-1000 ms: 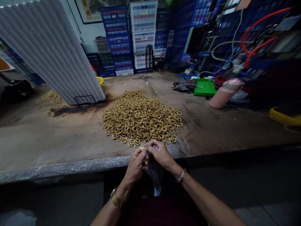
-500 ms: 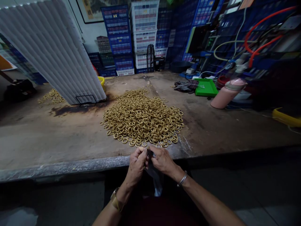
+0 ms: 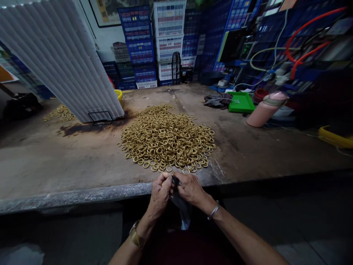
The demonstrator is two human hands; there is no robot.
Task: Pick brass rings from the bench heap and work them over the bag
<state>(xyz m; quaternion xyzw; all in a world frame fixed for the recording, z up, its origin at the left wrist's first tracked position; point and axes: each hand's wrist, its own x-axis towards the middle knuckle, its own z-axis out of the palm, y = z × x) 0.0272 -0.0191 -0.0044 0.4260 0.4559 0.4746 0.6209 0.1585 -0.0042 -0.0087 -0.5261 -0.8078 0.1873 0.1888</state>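
Observation:
My left hand [image 3: 160,191] and my right hand [image 3: 192,188] meet at the table's front edge, fingers pinched together. Between the fingertips is a small dark piece [image 3: 174,180], mostly covered, with a speck of gold colour beside it. From under my right hand hangs a limp grey-blue strip [image 3: 184,213]; whether it is cloth or plastic I cannot tell. Just beyond the fingertips lies a large heap of gold-coloured rings [image 3: 168,140], several of them loose along its near side.
The brown table [image 3: 82,162] has a front edge wrapped in shiny film. A pale corrugated panel [image 3: 68,55] leans at left. On the right stand a green tray [image 3: 241,102], a pink bottle [image 3: 266,110] and a yellow container [image 3: 335,138]. Stacked crates [image 3: 140,44] line the back.
Both hands stay in nearly the same place, still pinched together. The dark piece between the fingertips looks slightly shifted. The ring heap looks the same.

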